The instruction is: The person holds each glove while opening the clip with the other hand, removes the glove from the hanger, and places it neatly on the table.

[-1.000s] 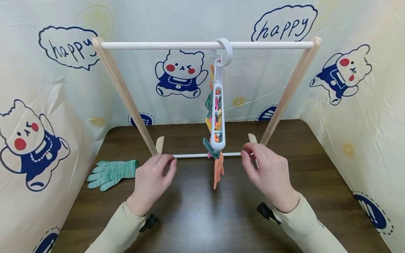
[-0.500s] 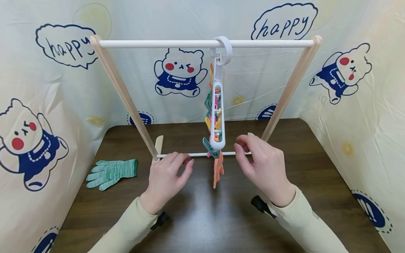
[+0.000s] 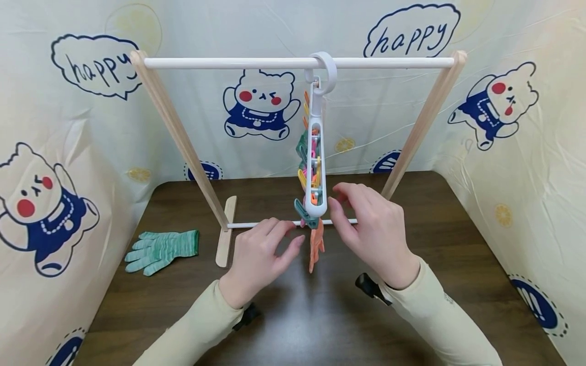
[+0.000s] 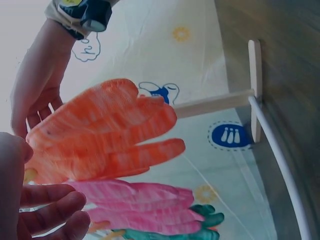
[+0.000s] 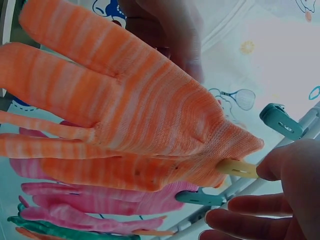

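A white clip hanger (image 3: 316, 209) hangs end-on from the rack's top rod. Orange striped gloves (image 5: 150, 110) dangle from its near end, with pink gloves (image 4: 145, 202) and green ones behind. A yellow clothespin (image 5: 237, 168) pinches the cuff of the nearest orange glove. My left hand (image 3: 261, 259) is left of that glove, fingers loosely bent and thumb apart, holding nothing. My right hand (image 3: 377, 234) is at the hanger's right side, thumb and fingers spread apart. In the right wrist view, its thumb tip is right at the yellow clothespin's end.
The wooden rack has slanted posts (image 3: 183, 137), a white top rod (image 3: 229, 63), a thin lower rod (image 3: 247, 224) and flat feet (image 3: 224, 246). A green striped glove (image 3: 167, 249) lies on the dark table (image 3: 293, 325), left of the rack. Printed cloth surrounds the table.
Both hands have moved inward from the lower rod's ends toward the hanger. The left went right; the right went left and slightly up. Hanger and gloves look unmoved.
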